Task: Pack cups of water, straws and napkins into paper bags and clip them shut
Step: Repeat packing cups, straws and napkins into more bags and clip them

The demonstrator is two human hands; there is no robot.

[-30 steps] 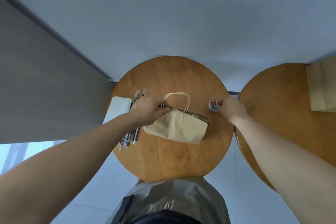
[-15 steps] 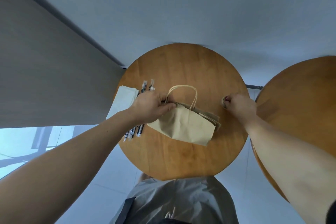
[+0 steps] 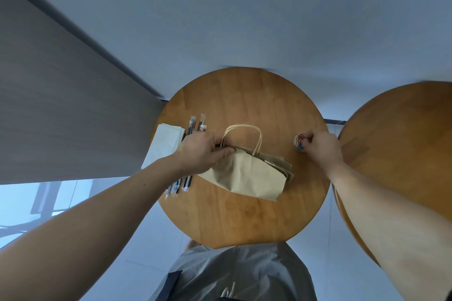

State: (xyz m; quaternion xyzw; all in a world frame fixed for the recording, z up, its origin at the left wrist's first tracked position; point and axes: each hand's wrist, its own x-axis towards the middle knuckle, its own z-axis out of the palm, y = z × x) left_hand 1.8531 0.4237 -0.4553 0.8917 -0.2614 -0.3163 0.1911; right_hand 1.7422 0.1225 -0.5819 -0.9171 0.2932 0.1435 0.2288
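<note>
Bag (image 3: 247,176) gripped by left hand (image 3: 200,151); right hand (image 3: 322,146) pinches clip tub (image 3: 298,143).

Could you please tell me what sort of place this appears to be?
Probably an indoor café-style packing spot: a round wooden table with another table beside it, a pale tiled floor, and paper bags, wrapped straws, napkins and a tub of clips laid out.

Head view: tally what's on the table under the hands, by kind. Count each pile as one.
Paper bag pile: 1 (bags in it can't be counted)
Wrapped straw bundle: 1 (single straws unclear)
Napkin stack: 1
Clip tub: 1
Total: 4
</note>
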